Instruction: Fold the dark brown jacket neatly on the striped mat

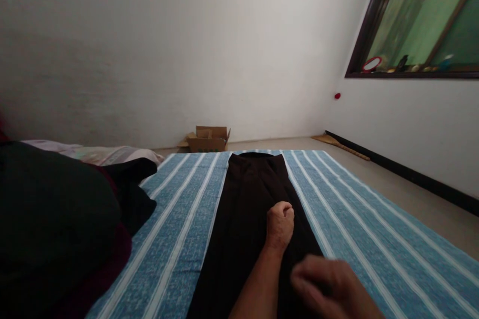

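Dark brown trousers [243, 219] lie lengthwise down the middle of the bed, their waistband at the far end and the lower part running out of view toward me. Over the right side of the cloth, my left hand [280, 222] is closed, its fingers curled against the fabric and pinching it. My right hand [333, 286] is nearer to me, at the lower right edge of the trousers. It is smeared by motion, with its fingers curled together; whatever they hold is hidden.
A blue and white striped sheet [359, 224] covers the bed. Dark green and maroon clothes [60, 219] are heaped at the left, beside pale bedding [116, 154]. Beyond the bed's far edge, an open cardboard box [207, 142] stands by the wall. A window [422, 20] is at the right.
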The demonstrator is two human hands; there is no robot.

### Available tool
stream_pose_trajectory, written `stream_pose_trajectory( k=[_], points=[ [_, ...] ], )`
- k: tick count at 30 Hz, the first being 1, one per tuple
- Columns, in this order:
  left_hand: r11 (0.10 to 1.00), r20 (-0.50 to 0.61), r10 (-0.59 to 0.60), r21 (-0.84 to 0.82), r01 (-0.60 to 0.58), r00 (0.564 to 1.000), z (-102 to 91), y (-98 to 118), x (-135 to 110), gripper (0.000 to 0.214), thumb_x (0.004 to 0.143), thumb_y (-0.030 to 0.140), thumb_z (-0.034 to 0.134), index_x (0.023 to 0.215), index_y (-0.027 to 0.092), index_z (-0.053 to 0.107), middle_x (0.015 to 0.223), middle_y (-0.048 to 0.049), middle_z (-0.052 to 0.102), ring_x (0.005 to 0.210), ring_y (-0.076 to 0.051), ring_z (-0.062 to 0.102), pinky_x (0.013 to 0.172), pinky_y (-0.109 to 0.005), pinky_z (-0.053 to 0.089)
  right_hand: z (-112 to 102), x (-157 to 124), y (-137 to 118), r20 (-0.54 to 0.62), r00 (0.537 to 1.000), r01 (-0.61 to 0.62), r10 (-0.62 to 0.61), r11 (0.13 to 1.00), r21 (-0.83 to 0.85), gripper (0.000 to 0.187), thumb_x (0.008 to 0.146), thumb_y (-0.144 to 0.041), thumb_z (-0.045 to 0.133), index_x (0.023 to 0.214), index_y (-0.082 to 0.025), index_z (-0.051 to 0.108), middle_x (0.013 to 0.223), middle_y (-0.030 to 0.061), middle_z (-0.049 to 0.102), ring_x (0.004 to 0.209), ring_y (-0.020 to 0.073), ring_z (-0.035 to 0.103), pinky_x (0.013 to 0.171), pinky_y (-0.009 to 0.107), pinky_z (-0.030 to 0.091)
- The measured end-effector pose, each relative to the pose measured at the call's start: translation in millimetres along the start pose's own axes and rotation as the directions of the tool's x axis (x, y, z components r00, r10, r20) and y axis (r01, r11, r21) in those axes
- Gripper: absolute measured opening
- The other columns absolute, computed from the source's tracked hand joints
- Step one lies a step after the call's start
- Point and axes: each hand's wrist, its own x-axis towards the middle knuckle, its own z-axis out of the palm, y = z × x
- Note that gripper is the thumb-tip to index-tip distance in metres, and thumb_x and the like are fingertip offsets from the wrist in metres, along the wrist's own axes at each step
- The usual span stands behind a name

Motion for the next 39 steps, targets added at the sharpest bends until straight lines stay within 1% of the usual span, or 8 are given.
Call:
stream_pose_trajectory(
  k=[3,7,13,19,22,24,32,39],
  points=[
    [0.998,0.025,-0.001,-0.068,0.003,1.0,-0.8,1,0,0.015,0.073,0.016,0.053,0.083,0.015,0.065,0.077,-0.0037,0.066,0.07,-0.015,0.061,0.064,-0.025,0.048,-22,73,47,-0.17,0.982,-0.081,0.079,0.997,-0.007,0.025,0.082,-0.027,0.047,0.066,-0.018,0.066,0.065,0.0001,0.063,0.062,0.0145,0.059,0.056,0.022,0.043],
    [0.991,-0.038,-0.079,-0.114,0.074,0.996,1.4,0,-1,0.024,0.074,0.014,0.052,0.096,0.016,0.064,0.093,-0.0073,0.068,0.079,-0.018,0.064,0.071,-0.029,0.05,-33,159,100,-0.356,0.926,-0.177,0.125,0.977,-0.118,0.024,0.077,-0.025,0.047,0.074,-0.018,0.069,0.06,0.0001,0.064,0.056,0.0137,0.059,0.054,0.02,0.042],
    [0.995,-0.038,-0.092,-0.051,0.09,0.995,3.7,0,-2,0.027,0.074,0.013,0.052,0.098,0.015,0.065,0.098,-0.0089,0.068,0.091,-0.02,0.063,0.08,-0.032,0.05,-24,230,143,-0.431,0.886,-0.282,0.172,0.937,-0.205,0.023,0.073,-0.015,0.05,0.082,-0.021,0.071,0.077,0.0025,0.069,0.075,0.017,0.063,0.066,0.022,0.043],
    [0.995,-0.046,-0.098,-0.028,0.096,0.994,2.7,4,-4,0.024,0.075,0.013,0.051,0.094,0.016,0.066,0.094,-0.0074,0.068,0.088,-0.019,0.063,0.079,-0.03,0.05,-20,250,170,-0.397,0.889,-0.352,0.228,0.895,-0.274,0.019,0.075,-0.009,0.054,0.083,-0.018,0.07,0.086,0.0038,0.069,0.087,0.0177,0.062,0.078,0.026,0.044],
    [0.995,-0.049,-0.096,-0.024,0.095,0.994,3.6,3,-5,0.023,0.074,0.014,0.051,0.092,0.016,0.066,0.089,-0.0065,0.068,0.083,-0.018,0.063,0.075,-0.029,0.051,-20,252,179,-0.348,0.903,-0.363,0.253,0.882,-0.301,0.01,0.082,-0.021,0.059,0.088,-0.015,0.065,0.09,0.0033,0.067,0.087,0.0166,0.061,0.08,0.033,0.047],
    [0.996,-0.048,-0.091,-0.018,0.091,0.995,4.3,2,-5,0.022,0.074,0.014,0.051,0.09,0.016,0.066,0.087,-0.0063,0.068,0.081,-0.018,0.063,0.073,-0.028,0.05,-20,254,182,-0.318,0.91,-0.369,0.268,0.873,-0.319,0.018,0.086,-0.03,0.057,0.092,-0.014,0.063,0.094,0.0034,0.065,0.088,0.0163,0.061,0.08,0.036,0.048],
    [0.997,-0.029,-0.076,0.014,0.077,0.997,2.1,3,-6,0.019,0.075,0.015,0.051,0.086,0.018,0.065,0.087,-0.0058,0.067,0.082,-0.018,0.062,0.07,-0.026,0.049,-16,260,184,-0.245,0.917,-0.394,0.316,0.816,-0.423,0.024,0.089,-0.033,0.053,0.104,-0.016,0.059,0.105,0.0052,0.06,0.092,0.0176,0.059,0.08,0.037,0.049],
    [0.998,-0.028,-0.064,0.026,0.065,0.998,1.6,5,-6,0.02,0.074,0.013,0.049,0.084,0.018,0.066,0.087,-0.005,0.067,0.08,-0.017,0.062,0.07,-0.026,0.048,-20,268,175,-0.106,0.949,-0.297,0.296,0.734,-0.611,0.027,0.089,-0.033,0.053,0.11,-0.018,0.055,0.112,0.0066,0.056,0.096,0.0188,0.057,0.082,0.039,0.048]
  ],
)
